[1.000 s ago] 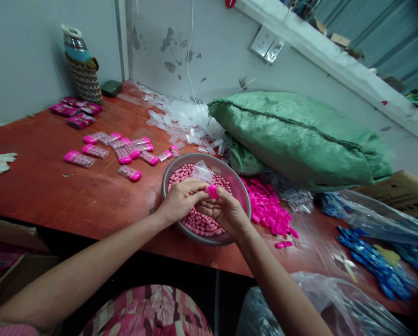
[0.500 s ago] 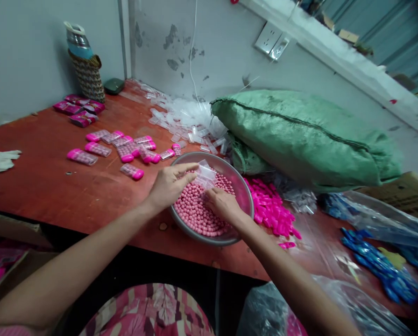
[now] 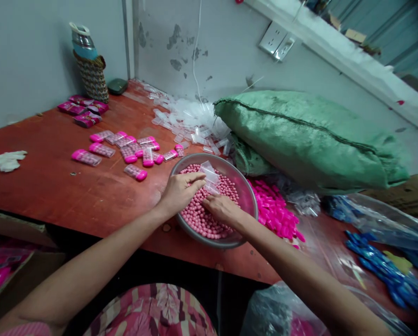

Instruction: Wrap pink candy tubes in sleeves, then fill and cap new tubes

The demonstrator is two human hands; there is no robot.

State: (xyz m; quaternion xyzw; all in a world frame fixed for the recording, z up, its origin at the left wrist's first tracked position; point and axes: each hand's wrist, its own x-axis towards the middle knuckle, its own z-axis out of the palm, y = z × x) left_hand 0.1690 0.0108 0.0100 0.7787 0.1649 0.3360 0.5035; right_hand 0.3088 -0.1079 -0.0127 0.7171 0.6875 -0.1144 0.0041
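Observation:
A grey metal bowl [image 3: 252,193] holds many small round pink beads [image 3: 200,223]. Over the beads, the thumb and fingers of my left hand [image 3: 181,189] close on the near left side of a clear plastic case [image 3: 210,176], which is tilted. My right hand [image 3: 224,209] is down in the bowl just below the case, its fingers curled into the beads; the fingertips are partly hidden. Filled clear cases with pink caps [image 3: 136,172] lie on the table to the left of the bowl.
Loose pink caps [image 3: 277,210] are heaped right of the bowl, beneath a large green sack [image 3: 310,135]. Clear empty cases [image 3: 184,119] pile up behind. A bottle in a knitted cover [image 3: 91,77] stands at the back left. Blue packets [image 3: 387,266] lie at the right.
The view has shifted slightly. My left hand has come lower over the bowl with the case, and my right hand stays among the beads. One filled case in the group on the left now stands more upright.

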